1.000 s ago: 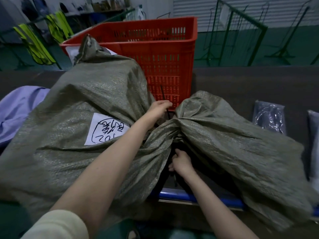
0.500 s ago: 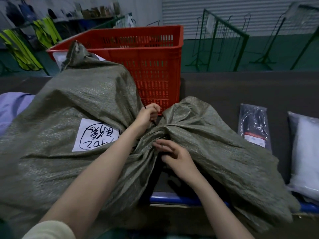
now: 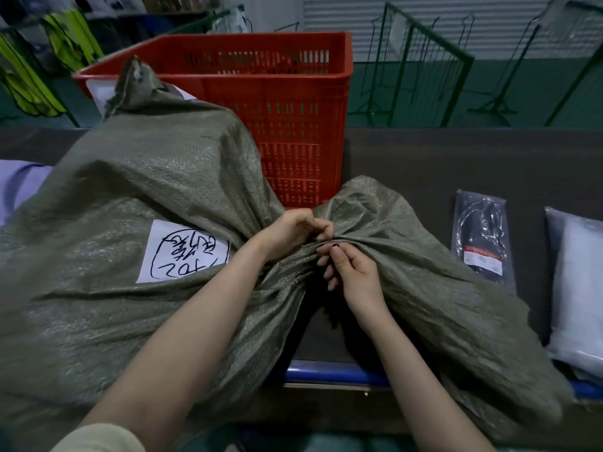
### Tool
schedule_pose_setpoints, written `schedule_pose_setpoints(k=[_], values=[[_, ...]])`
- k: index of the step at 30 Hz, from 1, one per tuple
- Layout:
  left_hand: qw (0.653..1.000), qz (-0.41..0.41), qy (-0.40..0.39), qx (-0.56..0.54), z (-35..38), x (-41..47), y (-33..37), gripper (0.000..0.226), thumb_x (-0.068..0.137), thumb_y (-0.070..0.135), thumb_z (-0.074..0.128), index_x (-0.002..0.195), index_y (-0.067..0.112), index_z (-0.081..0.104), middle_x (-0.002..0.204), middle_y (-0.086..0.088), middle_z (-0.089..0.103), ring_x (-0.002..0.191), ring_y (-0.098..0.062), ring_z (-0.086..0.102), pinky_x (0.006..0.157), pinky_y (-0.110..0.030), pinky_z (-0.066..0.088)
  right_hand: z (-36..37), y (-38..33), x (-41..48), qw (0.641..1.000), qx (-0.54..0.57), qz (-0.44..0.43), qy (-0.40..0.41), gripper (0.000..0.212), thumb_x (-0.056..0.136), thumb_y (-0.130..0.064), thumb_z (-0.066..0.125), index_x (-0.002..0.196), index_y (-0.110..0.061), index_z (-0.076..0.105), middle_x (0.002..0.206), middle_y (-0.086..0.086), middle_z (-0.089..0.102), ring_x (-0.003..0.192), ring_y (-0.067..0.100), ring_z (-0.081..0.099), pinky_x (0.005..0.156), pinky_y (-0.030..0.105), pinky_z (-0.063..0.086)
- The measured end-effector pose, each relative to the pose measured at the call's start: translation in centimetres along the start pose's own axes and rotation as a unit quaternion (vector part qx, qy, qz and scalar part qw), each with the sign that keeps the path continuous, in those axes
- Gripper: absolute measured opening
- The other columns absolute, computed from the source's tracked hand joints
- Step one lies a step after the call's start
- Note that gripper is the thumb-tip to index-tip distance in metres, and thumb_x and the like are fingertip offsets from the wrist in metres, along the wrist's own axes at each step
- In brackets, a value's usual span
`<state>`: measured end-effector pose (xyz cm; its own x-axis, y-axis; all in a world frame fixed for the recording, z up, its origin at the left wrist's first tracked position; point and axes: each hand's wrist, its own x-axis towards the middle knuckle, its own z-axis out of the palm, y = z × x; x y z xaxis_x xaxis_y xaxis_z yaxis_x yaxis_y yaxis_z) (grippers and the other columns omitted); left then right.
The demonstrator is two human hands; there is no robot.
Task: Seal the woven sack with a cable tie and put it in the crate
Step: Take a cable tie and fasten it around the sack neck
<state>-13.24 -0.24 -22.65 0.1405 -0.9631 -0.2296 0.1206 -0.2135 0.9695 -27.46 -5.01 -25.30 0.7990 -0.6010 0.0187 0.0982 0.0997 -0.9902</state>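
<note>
Sack (image 3: 137, 243) lay on table (image 3: 456, 164), before crate (image 3: 287, 102). Left hand (image 3: 293, 230) clenched on gathered neck. Right hand (image 3: 350, 272) moved up from beneath, pinching small dark piece, probably tie head. Cinching apparently underway; crating pending.

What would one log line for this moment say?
left hand: gripping gathered neck | right hand: pinching neck | grey-green woven sack: on table, unsealed | red plastic crate: behind

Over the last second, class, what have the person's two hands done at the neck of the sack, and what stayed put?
The right hand rose from under the gathered neck to its top, meeting the left hand, which kept its pinch there. The sack, red crate and paper label stayed put.
</note>
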Motion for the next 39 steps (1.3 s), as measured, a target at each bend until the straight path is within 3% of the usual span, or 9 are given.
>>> schedule_pose_setpoints(k=[7, 23, 29, 35, 39], values=[[0.999, -0.016, -0.035, 0.017, 0.0, 0.0, -0.3, 0.029, 0.072, 0.014, 0.040, 0.048, 0.016, 0.056, 0.044, 0.001, 0.055, 0.047, -0.012, 0.054, 0.057, -0.021, 0.045, 0.2, 1.1, -0.6, 0.998, -0.032, -0.045, -0.007, 0.035, 0.097, -0.003, 0.038, 0.078, -0.024, 0.058, 0.071, -0.004, 0.056, 0.052, -0.004, 0.048, 0.049, 0.010, 0.036], [0.999, -0.014, -0.019, 0.026, -0.2, 0.2, -0.7, 0.021, 0.071, 0.010, 0.041, 0.052, 0.009, 0.052, 0.042, -0.003, 0.056, 0.044, -0.014, 0.053, 0.052, -0.021, 0.044, 0.4, 1.2, -0.8, 0.997, -0.036, -0.064, -0.013, 0.034, 0.097, -0.002, 0.039, 0.077, -0.024, 0.056, 0.071, -0.003, 0.054, 0.052, -0.005, 0.047, 0.051, 0.007, 0.035], [0.998, -0.010, -0.046, 0.033, -0.1, 0.1, -0.7, 0.030, 0.070, 0.008, 0.041, 0.045, 0.015, 0.058, 0.044, -0.001, 0.057, 0.046, -0.015, 0.057, 0.057, -0.021, 0.047, 0.5, 1.2, -0.9, 0.998, -0.053, -0.046, -0.001, 0.035, 0.096, -0.002, 0.040, 0.074, -0.024, 0.056, 0.067, -0.004, 0.054, 0.049, -0.005, 0.047, 0.051, 0.007, 0.037], [0.996, -0.038, -0.064, 0.042, 0.1, 0.0, -0.5, 0.009, 0.071, 0.008, 0.040, 0.063, 0.007, 0.044, 0.045, 0.003, 0.057, 0.045, -0.011, 0.058, 0.053, -0.017, 0.047, 0.6, 1.0, -0.9, 1.000, -0.019, -0.009, 0.022, 0.031, 0.095, -0.001, 0.042, 0.077, -0.021, 0.058, 0.066, 0.000, 0.054, 0.046, -0.004, 0.049, 0.048, 0.011, 0.042], [0.994, -0.025, -0.080, 0.075, 0.0, 0.0, -0.4, 0.008, 0.074, 0.014, 0.041, 0.067, 0.010, 0.043, 0.055, 0.009, 0.058, 0.051, -0.007, 0.055, 0.056, -0.017, 0.044, 1.1, 0.7, -0.5, 0.997, 0.043, 0.026, 0.063, 0.023, 0.093, 0.001, 0.048, 0.078, -0.017, 0.043, 0.065, 0.008, 0.057, 0.038, -0.002, 0.050, 0.041, 0.014, 0.046]])
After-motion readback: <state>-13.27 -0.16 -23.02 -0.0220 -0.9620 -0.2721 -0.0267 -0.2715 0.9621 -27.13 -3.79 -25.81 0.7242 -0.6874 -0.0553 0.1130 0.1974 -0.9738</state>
